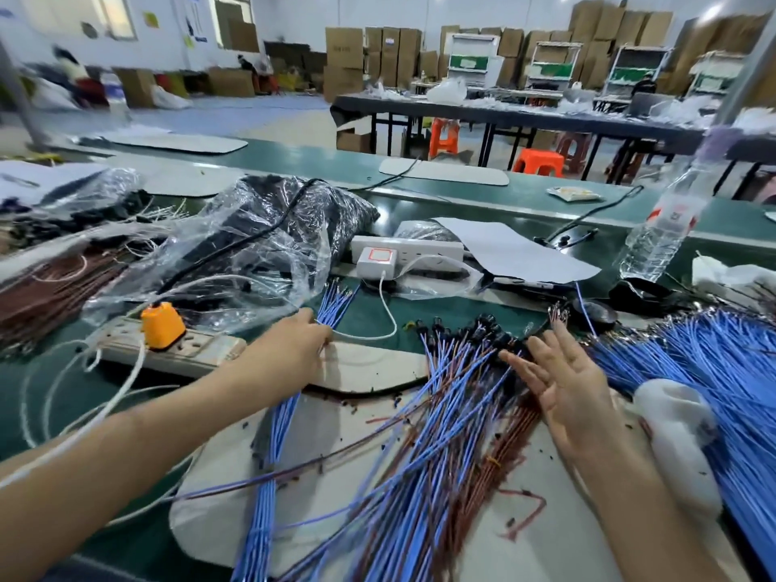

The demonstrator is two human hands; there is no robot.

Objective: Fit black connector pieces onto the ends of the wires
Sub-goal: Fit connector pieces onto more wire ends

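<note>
Working at a green bench (363, 315) strewn with wire. Largest heap is the loose blue wires (705, 363) at far right. No black pieces visible on most of them, so I judge these still to do. A clear plastic bag (268, 233) of dark contents sits behind, possibly connector stock; cannot tell. At centre, on a pale mat (222, 493), lies a fan of blue and brown wires (424, 434) whose far ends carry black connector pieces (474, 329); this batch looks finished. Left hand (289, 350): grip closed round a bundle of blue wires (262, 510), far tips bare, no connectors fitted. Right hand (562, 384): grip wide, fingers spread, holding nothing, just above the finished fan. Estimate task partway along, much remaining.
</note>
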